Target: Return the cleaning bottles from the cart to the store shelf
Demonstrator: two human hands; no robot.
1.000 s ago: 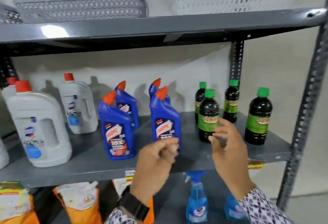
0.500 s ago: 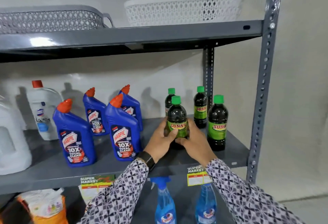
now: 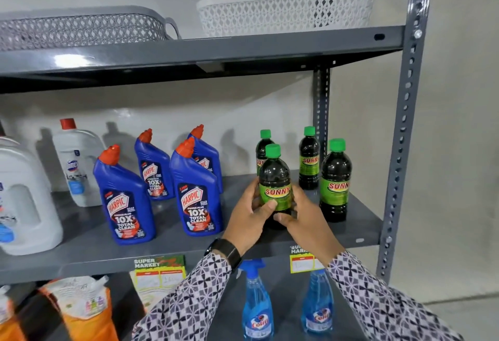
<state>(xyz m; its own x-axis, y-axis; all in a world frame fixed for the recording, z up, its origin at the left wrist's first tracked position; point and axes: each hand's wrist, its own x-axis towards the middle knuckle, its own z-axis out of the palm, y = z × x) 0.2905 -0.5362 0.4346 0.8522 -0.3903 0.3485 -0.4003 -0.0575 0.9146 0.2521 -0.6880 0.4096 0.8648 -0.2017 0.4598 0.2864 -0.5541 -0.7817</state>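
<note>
Placing step, by the look of it: left hand (image 3: 249,216) and right hand (image 3: 306,215) wrapped around the front dark bottle (image 3: 275,178), fingers pressed to its label, centre-right on the grey shelf (image 3: 172,243) (base hidden). Next, probably: settle upright, release without nudging the neighbouring dark bottles (image 3: 335,178).

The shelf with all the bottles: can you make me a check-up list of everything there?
Surface: grey metal middle shelf, bottles standing upright.
Job's things: four dark green-capped Sunny bottles; the front one is held. Four blue red-capped Harpic bottles. White red-capped jugs at left.
Clutter: paper price tags on the shelf edge.
Grippers: left hand and right hand both wrap the front Sunny bottle.
Cables: nothing seen.
Surroundings: grey lattice basket and white lattice basket above; blue spray bottles and orange pouches below.
</note>
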